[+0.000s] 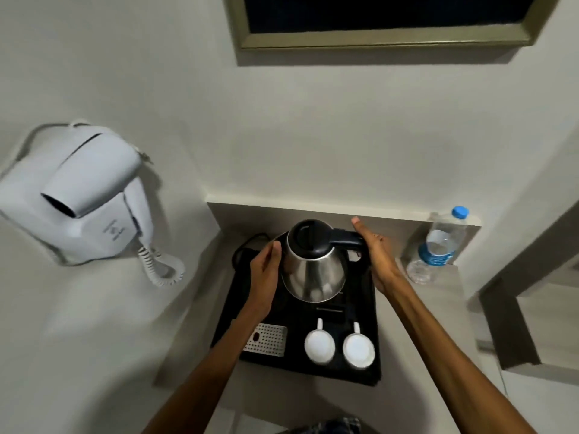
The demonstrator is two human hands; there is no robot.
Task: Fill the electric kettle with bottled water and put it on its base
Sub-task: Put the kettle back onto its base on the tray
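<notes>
A steel electric kettle (pixel 315 270) with a black lid and black handle stands at the back of a black tray (pixel 368 308); its lid is shut. My left hand (pixel 266 274) is beside the kettle's left flank, fingers apart, close to or just touching the steel. My right hand (pixel 376 252) is flat and open against the right end of the black handle. A clear water bottle (pixel 438 245) with a blue cap and blue label stands upright to the right of the tray, capped. The kettle's base is hidden under the kettle.
Two upturned white cups (pixel 319 344) and a metal perforated holder (pixel 266 339) sit at the tray's front. A white wall-mounted hair dryer (pixel 81 195) with a coiled cord hangs at the left. A framed panel (pixel 385 23) hangs above. The shelf is narrow, walled behind and left.
</notes>
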